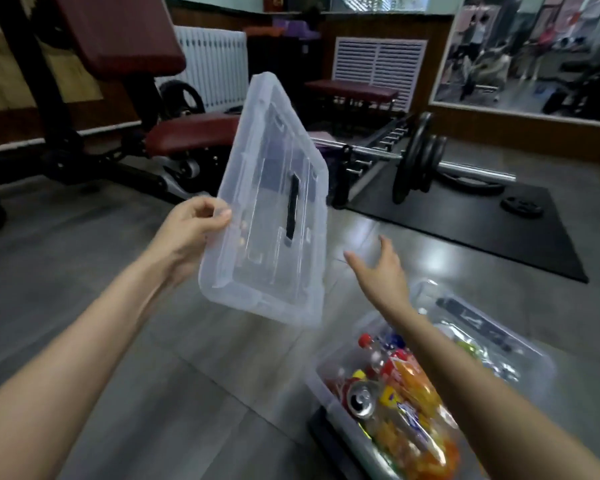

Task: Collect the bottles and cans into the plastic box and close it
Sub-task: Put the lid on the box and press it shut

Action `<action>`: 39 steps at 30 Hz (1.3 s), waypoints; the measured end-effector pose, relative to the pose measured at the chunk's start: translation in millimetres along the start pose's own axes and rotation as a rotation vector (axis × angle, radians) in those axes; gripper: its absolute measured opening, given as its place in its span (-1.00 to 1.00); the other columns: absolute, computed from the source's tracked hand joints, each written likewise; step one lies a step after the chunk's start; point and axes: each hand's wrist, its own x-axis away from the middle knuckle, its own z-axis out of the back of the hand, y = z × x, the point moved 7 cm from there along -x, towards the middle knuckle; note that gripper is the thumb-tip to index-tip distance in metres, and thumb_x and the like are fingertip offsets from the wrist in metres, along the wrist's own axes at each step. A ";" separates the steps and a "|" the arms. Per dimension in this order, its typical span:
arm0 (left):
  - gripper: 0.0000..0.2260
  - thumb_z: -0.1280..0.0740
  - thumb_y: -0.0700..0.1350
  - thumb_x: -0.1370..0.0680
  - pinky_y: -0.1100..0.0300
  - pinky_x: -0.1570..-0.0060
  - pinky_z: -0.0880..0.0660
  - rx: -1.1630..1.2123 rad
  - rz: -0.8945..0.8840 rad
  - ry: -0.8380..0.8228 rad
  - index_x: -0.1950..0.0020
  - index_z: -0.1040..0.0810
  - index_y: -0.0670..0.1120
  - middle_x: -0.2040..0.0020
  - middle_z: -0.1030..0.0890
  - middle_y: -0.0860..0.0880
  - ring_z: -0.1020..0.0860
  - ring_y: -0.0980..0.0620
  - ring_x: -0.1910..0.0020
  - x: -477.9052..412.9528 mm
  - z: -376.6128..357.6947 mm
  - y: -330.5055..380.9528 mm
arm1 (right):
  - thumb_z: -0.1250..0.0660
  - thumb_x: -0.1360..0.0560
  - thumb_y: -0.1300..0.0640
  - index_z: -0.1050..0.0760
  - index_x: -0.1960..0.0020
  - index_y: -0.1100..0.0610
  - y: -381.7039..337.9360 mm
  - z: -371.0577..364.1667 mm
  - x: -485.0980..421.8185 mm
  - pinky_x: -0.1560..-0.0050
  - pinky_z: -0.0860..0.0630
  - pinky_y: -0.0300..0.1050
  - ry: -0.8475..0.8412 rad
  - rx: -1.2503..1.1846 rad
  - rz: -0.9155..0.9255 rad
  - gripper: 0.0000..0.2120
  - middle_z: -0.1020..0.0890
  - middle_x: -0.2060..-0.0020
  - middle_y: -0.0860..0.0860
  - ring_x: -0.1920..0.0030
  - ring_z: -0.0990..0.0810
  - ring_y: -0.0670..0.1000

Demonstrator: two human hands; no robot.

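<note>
The left hand (191, 230) pinches the edge of the clear lid (274, 188), which is tilted in the air. The right hand (381, 271) is spread wide and holds nothing. The box (340, 419) on the floor (187, 358) holds bottles (413, 386) and a can (362, 398). The right forearm hides part of the box, and the frame cuts off its near corner.

The lid (267, 202) is frosted-clear with a black strip (291, 206) down its middle; the plastic box (329, 405) is clear too. The bottles (413, 393) show orange and red, with red caps (364, 339); the can (362, 398) is silver-topped. The floor (153, 358) is grey, the mat (465, 216) black, the bench pads (191, 133) dark red.
</note>
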 end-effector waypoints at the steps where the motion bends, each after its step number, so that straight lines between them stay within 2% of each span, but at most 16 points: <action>1: -0.80 -0.21 -0.31 -0.55 -0.09 0.15 -0.62 0.081 0.035 -0.040 0.27 -0.42 -0.14 0.41 -0.62 -0.08 -0.62 -0.15 0.20 -1.6 -16.9 4.9 | -0.25 -0.46 -0.25 -0.07 -0.51 0.06 17.4 22.6 -4.9 -0.34 -0.30 0.07 0.019 -0.030 -0.076 -0.24 -0.29 -0.46 0.11 -0.42 -0.33 0.18; 4: -0.80 -0.14 -0.30 -0.58 0.03 0.30 -0.66 0.186 0.102 -0.165 0.24 -0.38 -0.18 0.40 -0.59 -0.12 -0.70 -0.03 0.26 -1.3 -70.9 8.1 | -0.23 -0.34 -0.40 -0.03 -0.51 0.00 75.3 73.3 -10.3 -0.36 -0.35 0.13 0.015 -0.141 -0.253 -0.10 -0.30 -0.46 0.13 -0.38 -0.38 0.20; 6: -0.80 -0.09 -0.29 -0.60 0.01 0.17 -0.64 0.177 0.140 -0.255 0.21 -0.37 -0.18 0.60 -0.52 -0.08 -0.70 0.02 0.28 0.2 -106.0 -0.5 | -0.21 -0.22 -0.49 -0.01 -0.50 -0.07 110.2 94.9 -5.5 -0.27 -0.44 0.15 -0.020 -0.218 -0.346 -0.01 -0.35 -0.42 0.11 -0.29 -0.48 0.18; 7: -0.82 -0.09 -0.28 -0.60 0.00 0.12 -0.61 0.177 0.168 -0.296 0.18 -0.38 -0.19 0.63 -0.51 -0.08 -0.70 0.02 0.27 0.9 -121.7 -7.0 | -0.22 -0.27 -0.45 -0.01 -0.51 -0.07 120.8 104.0 0.6 -0.17 -0.50 0.10 -0.031 -0.266 -0.383 -0.06 -0.39 -0.39 0.08 -0.23 -0.53 0.14; 9: -0.91 -0.13 -0.27 -0.57 -0.04 0.16 -0.65 0.236 0.257 -0.386 0.04 -0.41 -0.21 0.43 -0.61 -0.13 -0.71 -0.01 0.21 0.4 -149.0 -27.5 | -0.22 -0.48 -0.24 -0.03 -0.51 0.02 135.9 117.6 12.6 0.13 -0.52 -0.04 -0.055 -0.365 -0.426 -0.27 -0.43 -0.26 0.04 -0.03 -0.55 0.05; 11: -0.85 -0.15 -0.26 -0.55 0.01 0.26 -0.65 0.320 0.358 -0.455 -0.09 -0.41 -0.21 0.10 -0.59 -0.24 -0.71 -0.06 0.15 0.8 -169.2 -50.4 | -0.27 -0.53 -0.07 -0.12 -0.48 0.16 154.8 129.2 23.3 0.24 -0.45 -0.08 -0.065 -0.371 -0.459 -0.36 -0.41 -0.12 0.01 0.09 -0.50 0.01; 14: -0.84 -0.08 -0.27 -0.60 0.09 0.33 -0.63 0.322 0.466 -0.490 -0.08 -0.42 -0.25 0.07 -0.61 -0.24 -0.70 -0.05 0.23 2.5 -190.6 -86.0 | -0.40 -0.47 0.11 -0.26 -0.38 0.27 189.1 150.4 42.7 0.35 -0.38 -0.13 0.015 -0.331 -0.524 -0.42 -0.48 0.13 0.03 0.17 -0.48 0.02; 17: -0.85 -0.14 -0.27 -0.58 0.20 0.29 -0.62 0.060 0.496 -0.493 0.03 -0.50 -0.23 0.14 -0.62 -0.15 -0.66 0.08 0.32 -0.7 -196.6 -123.3 | -0.46 -0.42 0.15 -0.33 -0.34 0.19 214.9 163.2 64.0 0.28 -0.45 -0.06 -0.001 -0.284 -0.590 -0.44 -0.52 0.18 0.05 0.13 -0.52 0.09; 20: -0.82 -0.25 -0.17 -0.56 0.18 -0.02 -0.43 -0.565 0.415 -0.586 -0.11 -0.57 -0.15 -0.04 -0.60 -0.06 -0.54 0.07 0.03 -10.4 -195.1 -158.6 | -0.52 -0.34 0.14 -0.41 -0.18 0.15 235.9 167.6 80.1 0.32 -0.54 -0.05 -0.039 -0.169 -0.628 -0.52 -0.60 0.08 0.13 0.26 -0.57 0.08; 22: -0.80 -0.26 -0.16 -0.56 0.18 0.06 -0.32 -0.819 0.398 -0.622 -0.14 -0.57 -0.16 -0.04 -0.56 -0.06 -0.44 0.03 -0.01 -10.5 -198.1 -175.0 | -0.56 -0.30 0.11 -0.48 -0.03 0.20 242.3 164.9 89.6 0.34 -0.59 0.00 -0.081 -0.107 -0.638 -0.59 -0.63 0.15 0.16 0.33 -0.59 0.09; 24: -0.85 -0.24 -0.16 -0.57 0.20 0.23 -0.26 -0.875 0.433 -0.620 -0.09 -0.54 -0.13 0.01 -0.50 -0.08 -0.38 0.00 0.03 -6.1 -203.6 -184.6 | -0.59 -0.24 0.01 -0.46 0.06 0.26 245.8 159.4 99.0 0.33 -0.65 0.05 -0.130 -0.034 -0.673 -0.52 -0.62 0.26 0.19 0.40 -0.61 0.14; 26: -0.89 -0.22 -0.17 -0.58 0.25 0.27 -0.23 -0.887 0.449 -0.611 -0.04 -0.51 -0.11 0.04 -0.47 -0.09 -0.38 0.00 0.06 -2.4 -208.8 -189.4 | -0.60 -0.23 -0.02 -0.39 0.20 0.26 250.4 151.5 110.3 0.26 -0.65 0.13 -0.193 0.002 -0.738 -0.51 -0.53 0.39 0.18 0.48 -0.58 0.16; 30: -0.78 -0.22 -0.21 -0.57 0.22 0.12 -0.36 -0.967 0.414 -0.672 -0.12 -0.57 -0.26 0.04 -0.54 -0.11 -0.45 -0.02 0.05 -2.0 -212.3 -196.5 | -0.58 -0.26 -0.03 -0.40 0.20 0.27 261.5 127.0 130.4 0.19 -0.65 0.16 -0.318 0.003 -0.803 -0.53 -0.52 0.37 0.22 0.39 -0.61 0.20; 33: -0.80 -0.22 -0.17 -0.57 0.16 0.00 -0.36 -0.983 0.464 -0.657 -0.13 -0.55 -0.18 0.00 -0.54 -0.10 -0.47 -0.03 0.02 -5.7 -205.4 -202.6 | -0.53 -0.32 -0.02 -0.35 0.25 0.28 263.4 110.9 137.6 0.19 -0.66 0.12 -0.360 -0.024 -0.823 -0.54 -0.53 0.30 0.27 0.29 -0.62 0.25; 37: -0.93 -0.24 -0.24 -0.55 0.25 0.29 -0.41 -0.958 0.495 -0.631 0.08 -0.52 -0.14 0.11 -0.52 -0.10 -0.47 0.06 0.27 -6.5 -199.3 -212.8 | -0.54 -0.32 -0.01 -0.34 0.28 0.25 262.0 105.0 131.8 0.11 -0.64 0.18 -0.361 -0.004 -0.808 -0.55 -0.54 0.32 0.28 0.21 -0.68 0.32; 39: -0.84 -0.25 -0.28 -0.54 0.27 0.33 -0.38 -0.923 0.508 -0.603 0.22 -0.50 -0.09 0.20 -0.51 -0.07 -0.44 0.07 0.32 -7.3 -194.8 -219.7 | -0.53 -0.33 -0.03 -0.40 0.24 0.26 260.1 103.8 129.7 0.10 -0.64 0.19 -0.384 0.018 -0.797 -0.58 -0.57 0.32 0.29 0.20 -0.68 0.31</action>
